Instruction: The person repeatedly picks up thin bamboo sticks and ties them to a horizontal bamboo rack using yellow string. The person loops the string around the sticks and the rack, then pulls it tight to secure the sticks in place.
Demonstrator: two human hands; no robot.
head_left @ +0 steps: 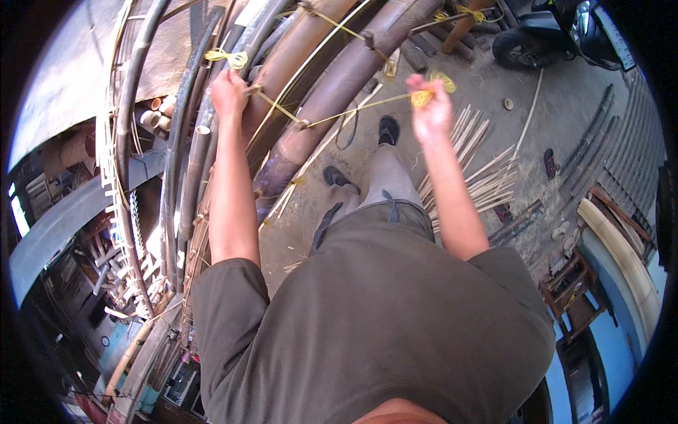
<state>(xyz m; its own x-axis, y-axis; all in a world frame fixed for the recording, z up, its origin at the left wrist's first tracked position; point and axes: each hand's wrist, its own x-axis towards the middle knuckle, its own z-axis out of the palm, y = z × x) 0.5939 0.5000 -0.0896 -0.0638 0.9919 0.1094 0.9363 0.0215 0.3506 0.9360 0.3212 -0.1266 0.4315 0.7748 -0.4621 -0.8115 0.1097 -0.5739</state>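
Observation:
My left hand (229, 97) is closed at the top of the bamboo poles, with a looped bundle of yellow twine (227, 58) at its fingertips. Beside it, a short wooden peg (252, 90) sits in the yellow lashing. My right hand (432, 116), raised out to the right over the floor, grips another yellow twine bundle (421, 98). From there a strand runs taut leftward to a second small peg (302, 125) on the thick dark bamboo pole (296, 148). A lighter brown bamboo pole (307, 42) lies alongside, crossed by twine.
Several slender dark poles (131, 92) curve along the left. Thin bamboo sticks (470, 159) are spread on the floor at right, near my shoes (388, 131). A motorcycle (537, 46) stands at the far right. A wooden chair (575, 293) is at the right edge.

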